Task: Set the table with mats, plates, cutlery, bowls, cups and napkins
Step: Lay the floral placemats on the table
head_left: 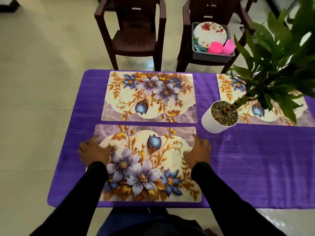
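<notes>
Purple-clothed table (pixel 238 167) held three floral mats | left hand (pixel 94 150) and right hand (pixel 197 151) lay flat, fingers relaxed, on near mat (pixel 148 164), gripping nothing | grey tub (pixel 213 56) on far chair (pixel 187 31) held plates (pixel 209 34), pink cups (pixel 221 46) | white pot (pixel 214 123) held pebbles, plant

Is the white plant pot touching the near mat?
Apart. The head view shows purple cloth between the pot and the near mat.
</notes>
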Demonstrator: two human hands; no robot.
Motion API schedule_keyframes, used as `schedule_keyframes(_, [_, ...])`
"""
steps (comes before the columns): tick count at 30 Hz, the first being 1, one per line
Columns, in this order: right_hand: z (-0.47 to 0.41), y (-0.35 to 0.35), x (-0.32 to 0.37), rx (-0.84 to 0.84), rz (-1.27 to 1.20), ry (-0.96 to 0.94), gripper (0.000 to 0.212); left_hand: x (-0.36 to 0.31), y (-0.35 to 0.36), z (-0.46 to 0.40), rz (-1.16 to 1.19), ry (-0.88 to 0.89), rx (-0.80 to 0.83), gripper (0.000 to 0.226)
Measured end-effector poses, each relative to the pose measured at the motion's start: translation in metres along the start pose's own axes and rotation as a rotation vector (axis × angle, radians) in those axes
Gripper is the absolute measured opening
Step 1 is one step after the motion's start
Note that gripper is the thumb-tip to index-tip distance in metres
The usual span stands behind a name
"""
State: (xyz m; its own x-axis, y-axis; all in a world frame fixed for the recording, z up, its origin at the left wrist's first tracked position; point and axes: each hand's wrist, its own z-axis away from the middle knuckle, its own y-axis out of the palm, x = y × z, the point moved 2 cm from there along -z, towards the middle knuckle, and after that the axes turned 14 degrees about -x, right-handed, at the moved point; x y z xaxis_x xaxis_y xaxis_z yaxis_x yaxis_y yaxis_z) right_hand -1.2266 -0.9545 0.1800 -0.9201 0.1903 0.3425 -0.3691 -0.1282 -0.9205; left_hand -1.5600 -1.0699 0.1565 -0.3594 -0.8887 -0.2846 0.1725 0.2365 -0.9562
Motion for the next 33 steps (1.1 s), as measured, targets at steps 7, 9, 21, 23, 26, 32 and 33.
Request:
schedule_keyframes(7, [0.005,-0.022,-0.003,-0.125,-0.56,0.035,0.018,0.001,-0.005,0.002,0.006,-0.016,-0.007,0.085])
schedule_keyframes(9, [0.006,-0.021,-0.004,-0.007,-0.585,0.002,0.008,0.003,-0.004,0.002,0.01,-0.011,-0.004,0.085])
schedule_keyframes(21, [0.017,-0.076,-0.007,0.077,-1.017,0.09,0.04,0.015,-0.023,0.012,0.439,0.037,0.039,0.07])
schedule_keyframes(23, [0.019,-0.088,-0.011,0.094,-1.086,0.104,0.04,0.015,-0.029,0.016,0.549,-0.013,0.06,0.065])
schedule_keyframes(26, [0.025,-0.107,-0.024,0.097,-1.2,0.131,0.034,0.021,-0.027,0.015,0.679,-0.086,0.13,0.068])
schedule_keyframes(32, [0.042,-0.148,-0.051,0.212,-1.416,0.105,0.033,-0.001,-0.023,0.048,0.857,-0.049,0.507,0.029])
schedule_keyframes(33, [0.043,-0.154,-0.056,0.229,-1.435,0.097,0.035,-0.005,-0.023,0.057,0.88,-0.039,0.519,0.023])
